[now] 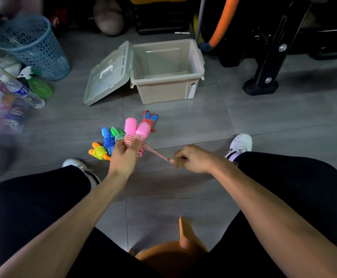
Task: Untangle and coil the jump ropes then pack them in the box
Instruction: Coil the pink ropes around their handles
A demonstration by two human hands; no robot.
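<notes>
Left hand (123,155) gripping the pink-handled jump rope with red-and-white cord (136,131) above the grey tiled floor (183,189), right hand (189,158) pinching its taut cord end, open beige plastic box (166,91) beyond, four coiled ropes lying on the floor.

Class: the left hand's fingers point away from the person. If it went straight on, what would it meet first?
Probably the coiled rope with blue handles on the floor just beyond the left hand; depth is uncertain.
</notes>
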